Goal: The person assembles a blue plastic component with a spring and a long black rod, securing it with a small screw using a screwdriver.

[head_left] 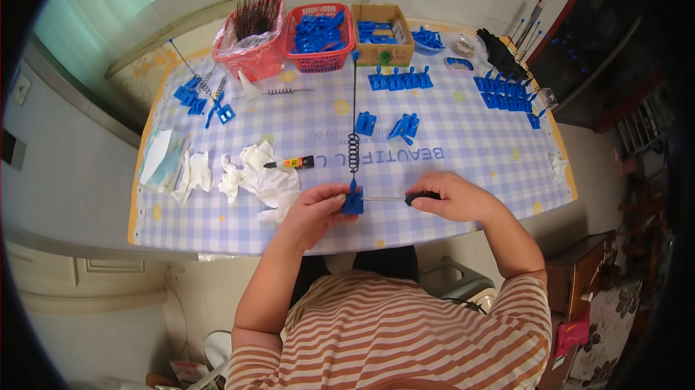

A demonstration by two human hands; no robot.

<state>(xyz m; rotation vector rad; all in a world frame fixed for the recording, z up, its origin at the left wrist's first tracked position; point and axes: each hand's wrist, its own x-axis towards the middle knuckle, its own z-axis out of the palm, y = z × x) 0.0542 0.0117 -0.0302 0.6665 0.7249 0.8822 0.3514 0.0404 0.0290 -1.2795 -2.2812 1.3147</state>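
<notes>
My left hand (316,213) pinches a small blue plastic clip base (352,205) near the table's front edge. From this base a black spring rod (354,153) stands away toward the far side, coiled in its lower part and tipped with a blue knob. My right hand (457,197) is wrapped round the black handle of a screwdriver (384,200). The metal shaft points left, its end meeting the base's right side; the tip itself is hidden. Beyond the base lie a blue plastic piece (365,124) and an opened-out blue clip (405,128).
Crumpled tissues (271,176) and a black-and-yellow glue tube (293,163) lie left of my hands. A red basket of blue parts (318,61), a pink basket of dark rods (255,64) and a cardboard box (391,56) line the back. Blue clips (504,93) stand in rows at right.
</notes>
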